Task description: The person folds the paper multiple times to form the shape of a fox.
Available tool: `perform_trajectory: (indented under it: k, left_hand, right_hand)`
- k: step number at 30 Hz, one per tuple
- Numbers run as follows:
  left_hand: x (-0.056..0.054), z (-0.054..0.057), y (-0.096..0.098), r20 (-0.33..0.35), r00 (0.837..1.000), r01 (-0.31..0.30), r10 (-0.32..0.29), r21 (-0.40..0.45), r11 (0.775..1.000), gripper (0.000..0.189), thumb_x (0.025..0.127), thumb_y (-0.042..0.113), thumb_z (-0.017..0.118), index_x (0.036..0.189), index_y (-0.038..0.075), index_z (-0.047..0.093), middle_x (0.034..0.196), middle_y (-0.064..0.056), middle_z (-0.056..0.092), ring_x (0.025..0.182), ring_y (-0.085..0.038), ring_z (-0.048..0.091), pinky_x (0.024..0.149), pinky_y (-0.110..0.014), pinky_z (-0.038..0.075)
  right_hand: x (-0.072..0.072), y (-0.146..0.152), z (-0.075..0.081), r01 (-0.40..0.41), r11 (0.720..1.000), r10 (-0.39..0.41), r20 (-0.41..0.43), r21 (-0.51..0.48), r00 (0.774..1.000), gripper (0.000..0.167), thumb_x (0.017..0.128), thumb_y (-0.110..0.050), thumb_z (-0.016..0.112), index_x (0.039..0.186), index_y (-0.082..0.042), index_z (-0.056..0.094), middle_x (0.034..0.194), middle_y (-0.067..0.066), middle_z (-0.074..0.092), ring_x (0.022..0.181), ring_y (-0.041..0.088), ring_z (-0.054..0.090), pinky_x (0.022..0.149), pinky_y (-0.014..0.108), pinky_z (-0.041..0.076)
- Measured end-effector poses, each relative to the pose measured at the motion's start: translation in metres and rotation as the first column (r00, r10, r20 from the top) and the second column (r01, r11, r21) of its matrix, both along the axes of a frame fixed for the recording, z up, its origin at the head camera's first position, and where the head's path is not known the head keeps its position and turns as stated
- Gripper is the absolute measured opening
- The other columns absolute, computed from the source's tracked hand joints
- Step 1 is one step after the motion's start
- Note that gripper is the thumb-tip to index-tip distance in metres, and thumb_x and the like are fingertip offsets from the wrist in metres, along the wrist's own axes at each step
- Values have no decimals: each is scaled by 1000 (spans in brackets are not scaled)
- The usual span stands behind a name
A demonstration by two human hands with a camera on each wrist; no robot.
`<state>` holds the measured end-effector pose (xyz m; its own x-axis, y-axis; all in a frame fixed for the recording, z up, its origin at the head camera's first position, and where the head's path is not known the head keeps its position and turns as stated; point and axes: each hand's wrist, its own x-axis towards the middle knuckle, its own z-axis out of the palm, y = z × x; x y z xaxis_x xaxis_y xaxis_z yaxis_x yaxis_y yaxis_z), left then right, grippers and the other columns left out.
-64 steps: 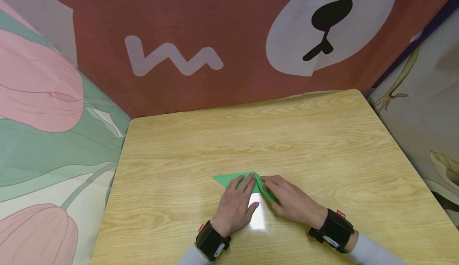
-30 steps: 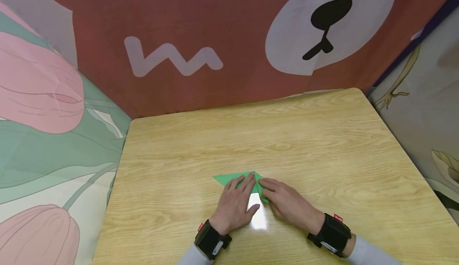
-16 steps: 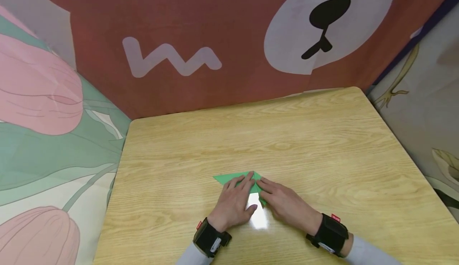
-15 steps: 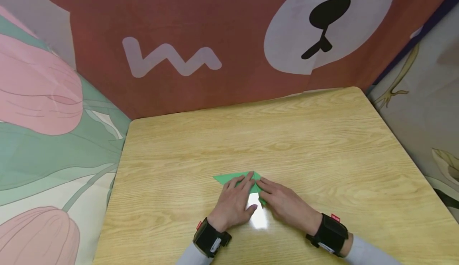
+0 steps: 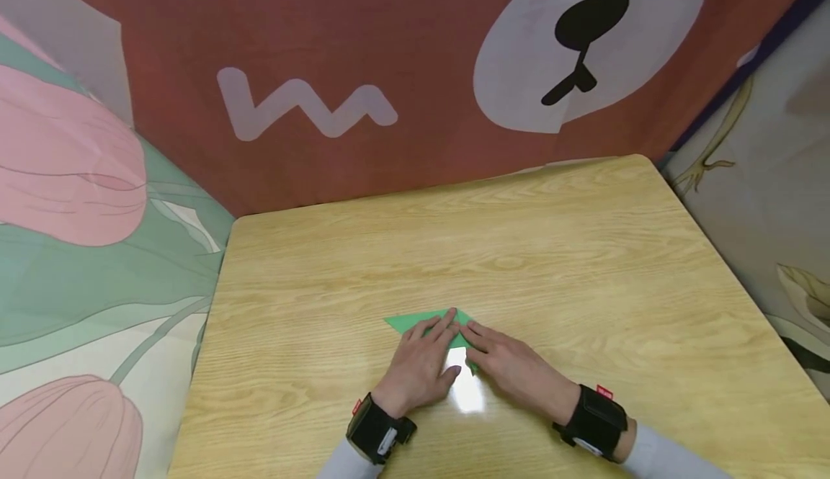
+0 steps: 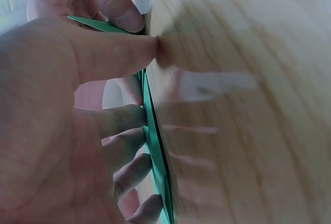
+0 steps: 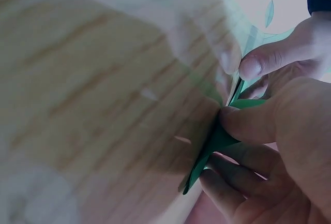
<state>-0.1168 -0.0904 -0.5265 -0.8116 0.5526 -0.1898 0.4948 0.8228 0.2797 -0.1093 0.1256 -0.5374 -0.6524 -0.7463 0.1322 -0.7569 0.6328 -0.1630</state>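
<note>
Stretching left to right, the green paper point(image 5: 403, 321) is pressed by the left hand point(image 5: 417, 364) (fingers extended), its right-end flap point(image 7: 220, 138) pinched by the nearer right hand point(image 5: 515, 367).

Behind the far edge of a wood-grain table point(image 5: 551, 248), a reddish-brown cartoon-face backdrop point(image 5: 311, 169) is rising; a tulip-print backdrop point(image 5: 71, 162) is flanking the left edge.

The left hand point(image 5: 418, 369) and right hand point(image 5: 519, 365) are left bare. Black wristbands point(image 5: 595, 423) are strapped on, each trimmed with a small red tag point(image 5: 604, 392) and marked with a whitish patch point(image 5: 387, 441). Pale grey sleeves point(image 5: 671, 456) are worn, the right cuff stopped short of its band.
</note>
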Motion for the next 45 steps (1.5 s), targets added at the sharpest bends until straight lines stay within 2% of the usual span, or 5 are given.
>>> perform_trajectory:
  k: [12,20,28,35,45]
  left_hand:
    - [-1,2,0,-33,999,14,-14,-8,1000,70,94,46,60,154,17,36,167,1,20,148,-24,33,115,-48,38]
    - [-3,3,0,-16,1000,15,-16,-56,998,72,94,48,59,155,18,34,167,2,17,149,-23,31,116,-47,37]
    - [-4,9,6,-55,997,43,-49,-95,995,69,95,47,58,152,12,39,167,1,17,144,-22,37,108,-40,46]
    - [-6,8,15,-207,971,90,-116,-133,987,47,97,30,53,141,14,49,159,2,37,133,-22,49,97,-36,53]
    - [-3,3,20,-222,966,116,-130,-78,990,50,101,28,46,150,20,39,156,6,42,133,-28,50,100,-45,51]
  right_hand:
    - [5,-4,-2,41,995,-44,-29,-90,999,11,90,-6,69,99,-13,69,135,15,58,124,29,61,98,36,56]
    - [9,-12,-1,55,998,-57,-56,-44,997,5,92,-17,68,93,-13,68,130,18,65,123,32,62,97,38,56]
    - [21,-18,2,82,997,-82,2,-5,997,24,77,-26,64,95,-11,64,135,25,60,131,38,55,109,43,48]
    - [23,-19,9,95,991,-97,14,97,995,62,81,-58,64,118,-7,63,144,23,53,140,35,46,117,41,39]
    - [25,-17,10,108,990,-112,46,92,993,86,83,-62,63,145,-4,48,151,19,45,143,35,40,119,44,36]
